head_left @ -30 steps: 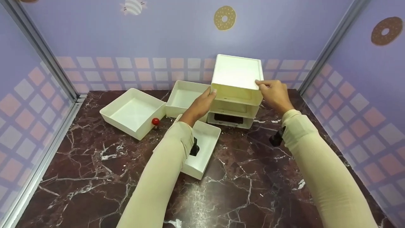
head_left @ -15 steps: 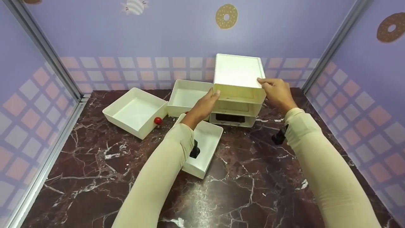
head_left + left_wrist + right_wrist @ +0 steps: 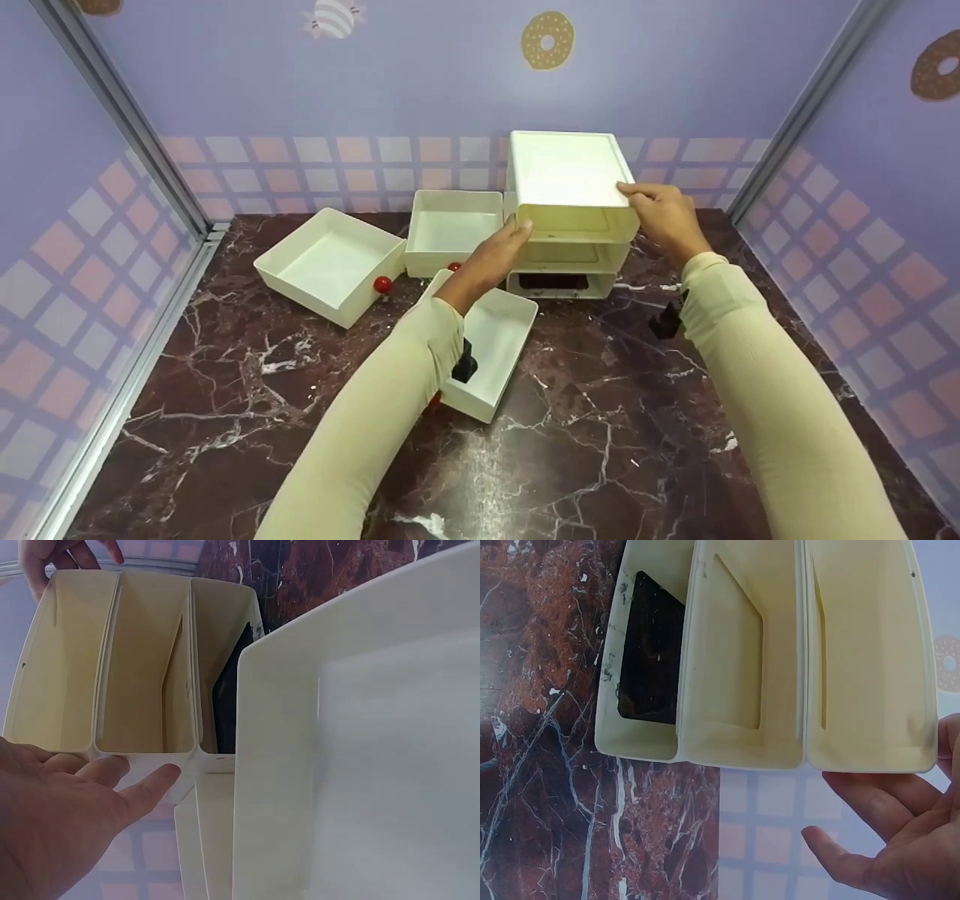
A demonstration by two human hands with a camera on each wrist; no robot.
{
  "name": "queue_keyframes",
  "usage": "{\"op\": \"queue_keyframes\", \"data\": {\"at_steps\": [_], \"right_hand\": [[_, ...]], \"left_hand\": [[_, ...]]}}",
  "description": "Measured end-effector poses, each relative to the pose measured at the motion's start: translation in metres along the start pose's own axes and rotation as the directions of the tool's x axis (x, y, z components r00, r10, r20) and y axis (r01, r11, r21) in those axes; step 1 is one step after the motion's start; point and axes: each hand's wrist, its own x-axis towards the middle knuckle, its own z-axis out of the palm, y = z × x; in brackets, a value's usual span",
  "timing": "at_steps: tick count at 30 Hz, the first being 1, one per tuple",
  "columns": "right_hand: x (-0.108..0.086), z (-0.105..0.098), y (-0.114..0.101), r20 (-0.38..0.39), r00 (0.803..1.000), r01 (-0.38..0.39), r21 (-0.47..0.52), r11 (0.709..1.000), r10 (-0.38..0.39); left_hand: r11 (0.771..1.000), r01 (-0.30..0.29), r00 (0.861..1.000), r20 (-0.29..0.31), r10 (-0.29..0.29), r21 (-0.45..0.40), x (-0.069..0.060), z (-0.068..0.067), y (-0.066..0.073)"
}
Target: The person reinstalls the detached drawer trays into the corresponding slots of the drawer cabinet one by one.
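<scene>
A stack of white drawer cases (image 3: 574, 169) with hollow fronts stands at the back right. The top case sits slightly out of line with those below. My left hand (image 3: 495, 255) lies along its left side; the left wrist view shows these fingers straight against the wall. On the right, my right hand (image 3: 664, 217) holds the top case at its front corner, thumb on top and fingers at the side. Three loose white drawers lie nearby: a left one (image 3: 330, 259), a back one (image 3: 454, 221) and a front one (image 3: 499, 337), partly hidden by my left arm.
A red knob (image 3: 382, 284) sits on the left drawer, and another red knob (image 3: 454, 266) on the back drawer. The dark marbled tabletop (image 3: 555, 450) has purple walls around it. The bottom case has a dark opening (image 3: 652, 652) in it.
The top case has turned a little, its back edge swinging left, with both hands still on it. The head view has shifted slightly. The loose drawers stay put.
</scene>
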Motion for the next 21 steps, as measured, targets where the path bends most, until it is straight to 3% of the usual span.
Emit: {"op": "queue_keyframes", "data": {"at_steps": [11, 21], "right_hand": [[0.010, -0.003, 0.009, 0.042, 0.999, 0.006, -0.037, 0.999, -0.004], [0.009, -0.001, 0.008, 0.019, 1.000, 0.015, -0.017, 1.000, -0.015]], "left_hand": [[0.998, 0.003, 1.000, -0.004, -0.003, 0.066, 0.000, 0.011, 0.001], [0.997, 0.018, 1.000, 0.013, -0.019, 0.069, 0.003, 0.009, 0.001]]}}
